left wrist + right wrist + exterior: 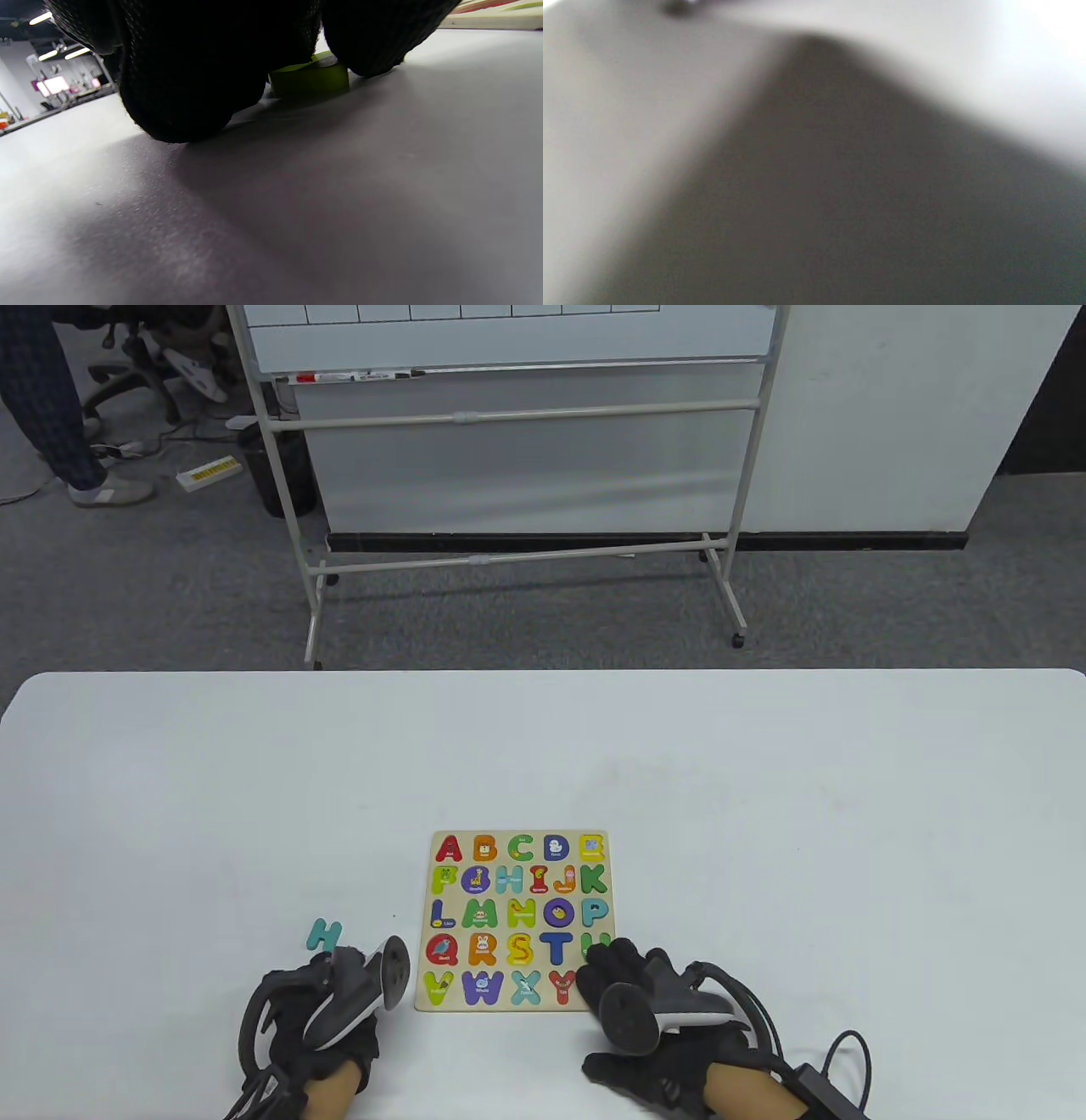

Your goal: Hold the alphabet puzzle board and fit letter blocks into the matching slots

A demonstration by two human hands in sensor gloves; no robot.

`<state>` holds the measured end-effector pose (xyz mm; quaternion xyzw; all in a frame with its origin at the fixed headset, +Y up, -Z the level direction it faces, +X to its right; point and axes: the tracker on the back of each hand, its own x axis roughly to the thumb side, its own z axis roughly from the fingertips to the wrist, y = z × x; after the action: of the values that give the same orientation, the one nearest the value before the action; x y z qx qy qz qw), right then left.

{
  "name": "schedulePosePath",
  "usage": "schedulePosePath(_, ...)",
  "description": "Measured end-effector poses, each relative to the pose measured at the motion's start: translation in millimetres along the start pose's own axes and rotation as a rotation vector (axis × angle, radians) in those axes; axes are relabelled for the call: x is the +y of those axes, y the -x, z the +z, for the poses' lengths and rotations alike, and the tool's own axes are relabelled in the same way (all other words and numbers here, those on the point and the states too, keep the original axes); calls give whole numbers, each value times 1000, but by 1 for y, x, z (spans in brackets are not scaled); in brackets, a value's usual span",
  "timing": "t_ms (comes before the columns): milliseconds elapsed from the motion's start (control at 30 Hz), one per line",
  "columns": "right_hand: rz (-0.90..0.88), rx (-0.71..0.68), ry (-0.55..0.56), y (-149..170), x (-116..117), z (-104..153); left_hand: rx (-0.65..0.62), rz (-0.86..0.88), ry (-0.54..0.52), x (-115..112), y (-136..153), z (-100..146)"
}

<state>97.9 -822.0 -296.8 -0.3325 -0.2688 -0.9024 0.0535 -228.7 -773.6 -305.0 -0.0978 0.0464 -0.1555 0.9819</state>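
Green letter block (312, 76) under left hand (318, 1018) — beside puzzle board (517, 920).

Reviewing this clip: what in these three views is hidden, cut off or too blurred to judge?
- Right wrist view: wholly blurred, nothing identifiable.
- Table view: the right hand covers the puzzle board at its near right corner; those slots are unseen.
- Left wrist view: gloved fingers hide most of a green block; its letter is unreadable.
- Table view: the tracker hides the left hand fingers; grip unclear.
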Motion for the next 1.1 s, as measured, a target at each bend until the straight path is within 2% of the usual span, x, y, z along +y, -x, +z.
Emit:
schedulePosePath(133, 0, 0, 0, 0, 0, 0, 2, -27, -51, 2, -5, 0)
schedulePosePath(500, 1, -1, 2, 0, 0, 0, 9, -29, -53, 5, -6, 1)
schedulePosePath(800, 1, -2, 5, 0, 0, 0, -37, 278, 9, 32, -13, 2)
schedulePosePath(1100, -11, -12, 19, 0, -1, 0, -103, 315, 50, 41, -45, -4)
